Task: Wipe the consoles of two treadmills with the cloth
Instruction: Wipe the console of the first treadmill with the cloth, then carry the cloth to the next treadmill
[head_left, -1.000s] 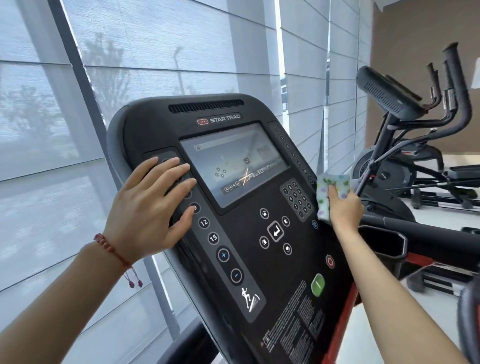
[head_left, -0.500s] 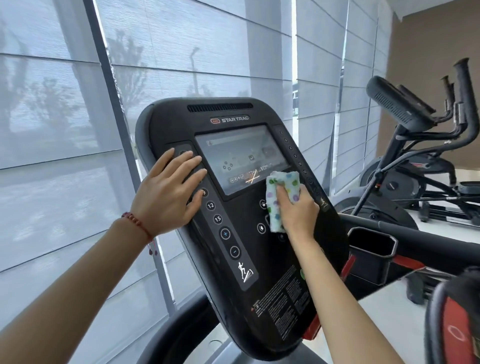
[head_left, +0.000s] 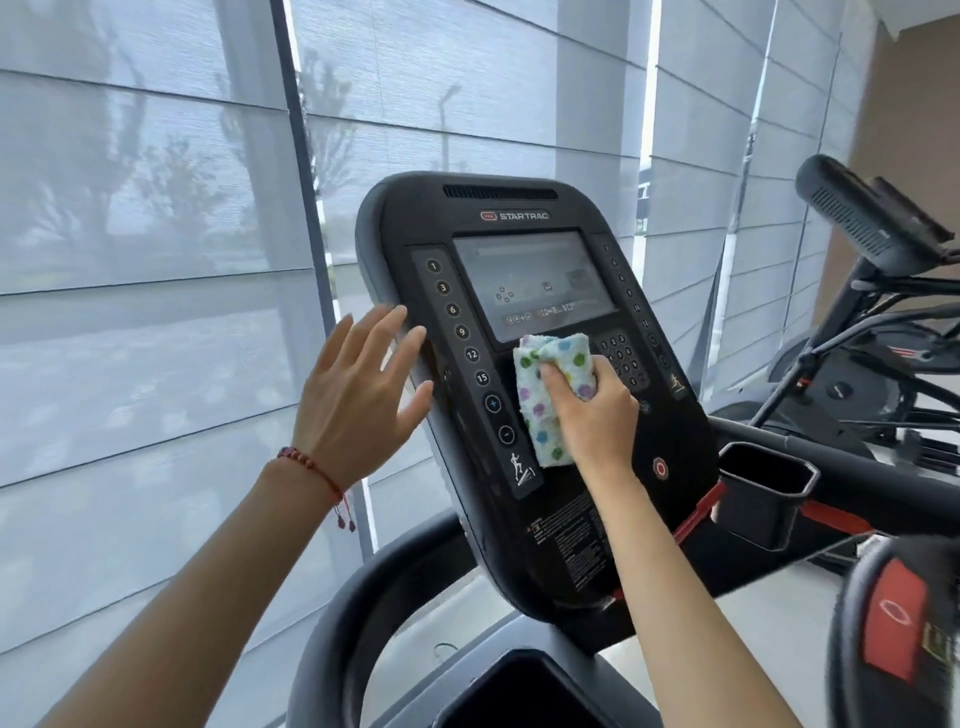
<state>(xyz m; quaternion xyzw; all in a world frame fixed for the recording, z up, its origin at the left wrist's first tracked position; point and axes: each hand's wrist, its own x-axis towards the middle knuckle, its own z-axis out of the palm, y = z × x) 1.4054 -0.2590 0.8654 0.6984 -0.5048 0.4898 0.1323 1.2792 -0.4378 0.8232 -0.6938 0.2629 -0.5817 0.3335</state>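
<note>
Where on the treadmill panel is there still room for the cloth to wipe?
Bare black patches: below the cloth toward the small printed label, and above the screen by the vent. Crowded: the number column and the keypad by the right hand.

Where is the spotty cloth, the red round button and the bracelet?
spotty cloth (head_left: 540, 410): head view, on its hanging lower half.
red round button (head_left: 660, 468): head view, on its middle, low on the console.
bracelet (head_left: 311, 466): head view, on the red beads at the left wrist.
</note>
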